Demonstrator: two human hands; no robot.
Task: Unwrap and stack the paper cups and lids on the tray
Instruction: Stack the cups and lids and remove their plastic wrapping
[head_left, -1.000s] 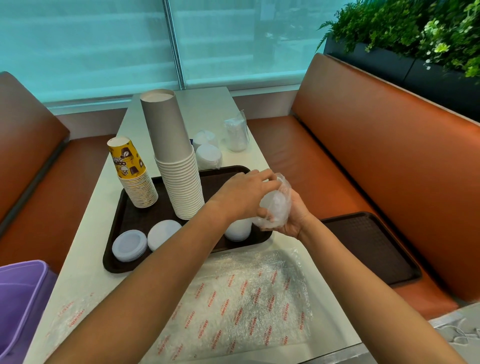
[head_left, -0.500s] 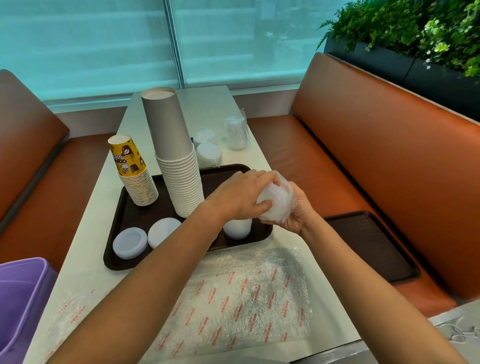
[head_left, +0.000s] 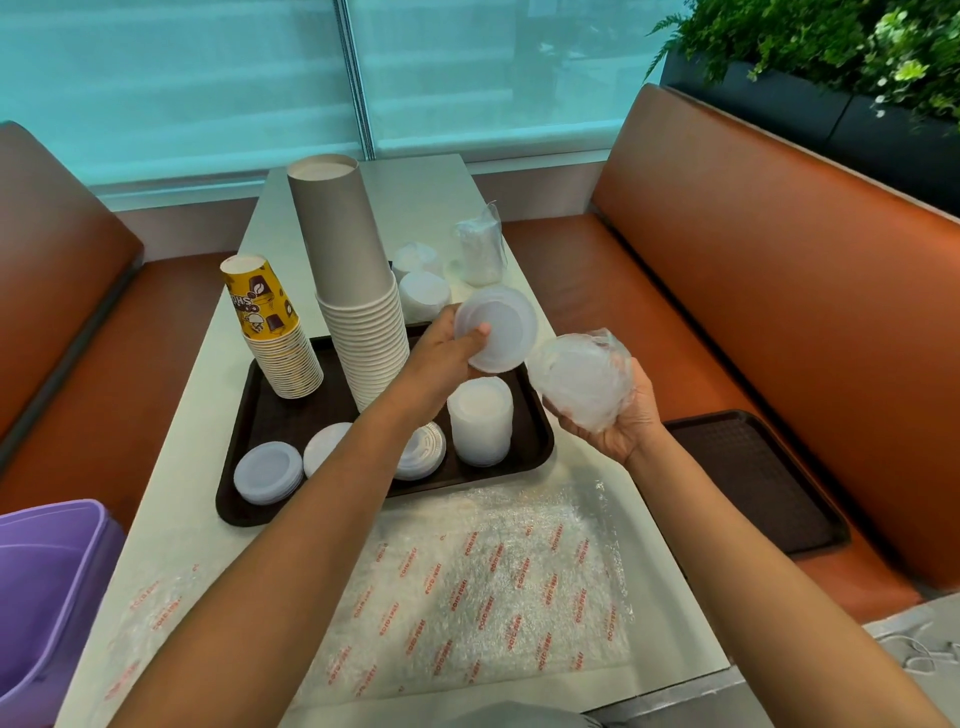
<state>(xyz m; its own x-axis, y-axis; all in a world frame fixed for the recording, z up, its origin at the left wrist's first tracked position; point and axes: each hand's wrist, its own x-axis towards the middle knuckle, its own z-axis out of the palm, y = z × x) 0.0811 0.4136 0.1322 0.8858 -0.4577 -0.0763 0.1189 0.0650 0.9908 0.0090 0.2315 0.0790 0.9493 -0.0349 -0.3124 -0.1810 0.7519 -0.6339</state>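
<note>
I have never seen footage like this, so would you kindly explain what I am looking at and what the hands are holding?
There is no machine here: a camera worn on a person's head looks down at their own bare hands. The left hand pinches one white lid. The right hand holds a plastic-wrapped bundle of lids. On the table sits a dark tray carrying a grey cup stack, a yellow cup stack and a white lid stack. Printed plastic wrap lies nearer.

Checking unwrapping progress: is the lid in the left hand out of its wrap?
Out: left hand pinches a bare lid, apart from the wrapped bundle.
</note>
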